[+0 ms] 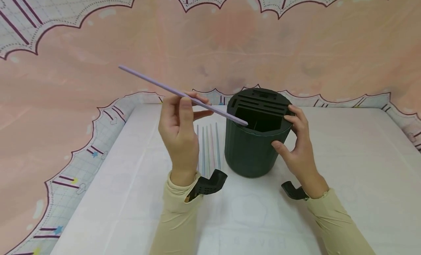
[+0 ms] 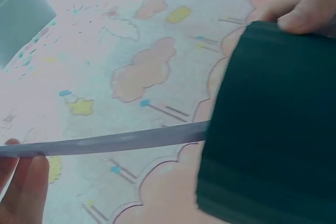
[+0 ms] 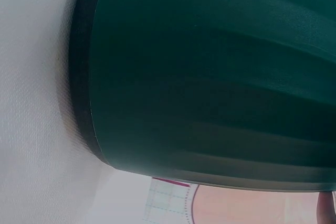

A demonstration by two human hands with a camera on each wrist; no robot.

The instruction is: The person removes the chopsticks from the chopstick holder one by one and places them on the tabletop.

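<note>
My left hand (image 1: 179, 134) pinches a lavender chopstick (image 1: 149, 79) between thumb and fingers. It slants down to the right, and its thicker end is over the large opening of a dark green utensil holder (image 1: 251, 152). In the left wrist view the chopstick (image 2: 121, 142) passes behind the holder's rim. The holder stands on the table, its black top cut with slots. My right hand (image 1: 300, 149) grips its right rim, fingers on the top edge and thumb on the outer wall. The holder's wall (image 3: 210, 87) fills most of the right wrist view.
Several pastel chopsticks (image 1: 212, 145) lie side by side on the white table (image 1: 112, 196), left of the holder and partly hidden by the left hand and wrist camera. A pink patterned cloth (image 1: 230, 46) hangs behind the table.
</note>
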